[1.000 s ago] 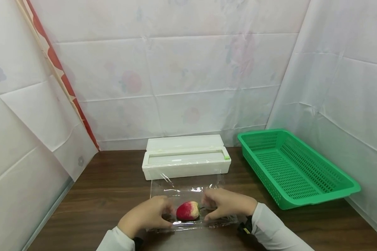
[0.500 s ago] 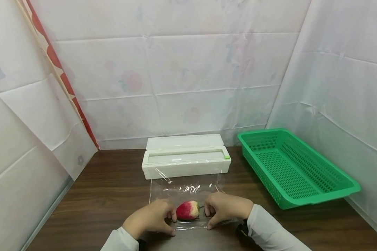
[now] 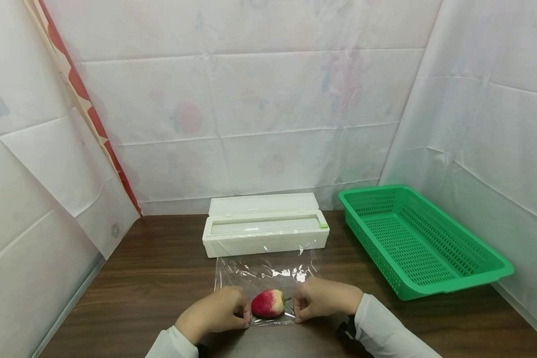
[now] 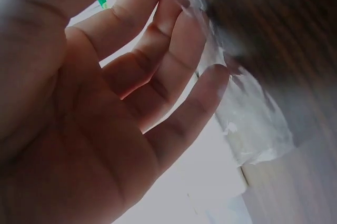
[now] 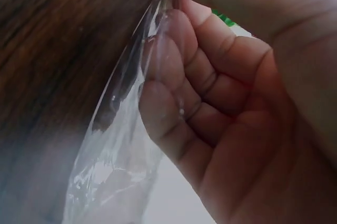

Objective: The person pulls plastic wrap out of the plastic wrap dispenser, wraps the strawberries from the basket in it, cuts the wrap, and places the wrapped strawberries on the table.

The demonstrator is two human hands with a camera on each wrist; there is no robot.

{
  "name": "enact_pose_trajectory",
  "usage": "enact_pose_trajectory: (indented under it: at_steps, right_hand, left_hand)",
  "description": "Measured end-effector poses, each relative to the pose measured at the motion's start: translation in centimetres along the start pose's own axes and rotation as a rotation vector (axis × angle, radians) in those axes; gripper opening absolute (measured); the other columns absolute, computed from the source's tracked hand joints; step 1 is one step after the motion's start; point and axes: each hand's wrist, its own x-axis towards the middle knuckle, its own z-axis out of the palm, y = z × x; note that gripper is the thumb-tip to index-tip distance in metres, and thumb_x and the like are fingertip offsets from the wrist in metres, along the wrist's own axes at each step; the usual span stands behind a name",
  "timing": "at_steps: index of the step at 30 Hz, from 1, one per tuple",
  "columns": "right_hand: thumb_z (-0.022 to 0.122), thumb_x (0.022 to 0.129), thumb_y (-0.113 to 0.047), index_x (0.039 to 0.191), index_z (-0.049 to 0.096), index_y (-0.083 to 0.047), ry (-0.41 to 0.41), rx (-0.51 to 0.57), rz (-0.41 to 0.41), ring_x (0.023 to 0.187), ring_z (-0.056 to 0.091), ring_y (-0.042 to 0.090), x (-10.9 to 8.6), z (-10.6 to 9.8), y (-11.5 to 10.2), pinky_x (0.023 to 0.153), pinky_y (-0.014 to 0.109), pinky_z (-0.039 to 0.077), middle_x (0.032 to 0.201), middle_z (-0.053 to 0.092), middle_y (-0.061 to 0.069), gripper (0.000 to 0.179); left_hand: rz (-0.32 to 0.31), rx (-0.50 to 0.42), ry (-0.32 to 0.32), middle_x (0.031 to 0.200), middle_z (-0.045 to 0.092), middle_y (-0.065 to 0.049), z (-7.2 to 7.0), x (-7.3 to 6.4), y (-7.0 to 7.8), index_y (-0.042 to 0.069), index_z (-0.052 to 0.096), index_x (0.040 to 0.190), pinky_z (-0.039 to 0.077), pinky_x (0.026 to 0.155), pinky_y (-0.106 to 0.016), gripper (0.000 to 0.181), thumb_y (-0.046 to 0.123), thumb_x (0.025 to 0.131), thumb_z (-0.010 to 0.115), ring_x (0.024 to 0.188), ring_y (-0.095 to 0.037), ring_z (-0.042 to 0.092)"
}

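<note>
A red and cream-yellow fruit with a green stem end lies on a sheet of clear plastic wrap, close to its near edge. To the fruit's left, my left hand pinches that near edge between thumb and forefinger. On the other side my right hand pinches the same edge at its right part. Both wrist views show the wrap gathered up at the fingertips, its loose folds hanging beside the other fingers. The far end of the film overlaps the front of a white wrap dispenser box.
The dispenser's lid stands raised at the back. A green perforated basket sits at the right on the dark wooden table. Pale printed sheets enclose the back and sides.
Both hands came down to the near edge of the wrap and now pinch it. The wrap has wrinkled and its near edge has drawn up towards the fruit.
</note>
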Motion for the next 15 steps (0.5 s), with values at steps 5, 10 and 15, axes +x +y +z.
enact_pose_trajectory:
  at_steps: [5,10,15]
  right_hand:
    - [0.076,0.084,-0.013,0.072,0.066,-0.020,0.012,-0.020,-0.051,0.060,0.045,-0.008,-0.21,0.21,0.15,0.055,0.010,0.042,0.065,0.050,-0.022,0.018]
    - [0.071,0.082,-0.005,0.073,0.060,-0.021,0.041,-0.004,-0.096,0.062,0.046,-0.007,-0.28,0.13,0.29,0.057,0.011,0.044,0.069,0.049,-0.021,0.021]
    - [0.069,0.082,-0.003,0.077,0.059,-0.019,0.056,0.034,-0.096,0.065,0.049,-0.006,-0.31,0.04,0.42,0.060,0.013,0.046,0.072,0.051,-0.019,0.019]
  left_hand:
    - [-0.028,-0.027,-0.010,0.068,0.051,0.021,-0.02,-0.02,0.07,0.020,0.065,0.068,0.043,0.062,-0.017,0.023,0.006,0.082,0.078,0.065,0.002,0.045]
    - [-0.074,-0.073,-0.007,0.072,0.055,0.019,-0.22,-0.24,0.14,0.020,0.063,0.074,0.047,0.063,-0.020,0.022,0.009,0.087,0.077,0.067,0.004,0.050]
    - [-0.072,-0.100,0.014,0.072,0.059,0.017,-0.50,-0.31,0.08,0.017,0.063,0.082,0.049,0.062,-0.020,0.018,0.009,0.086,0.079,0.067,0.004,0.053]
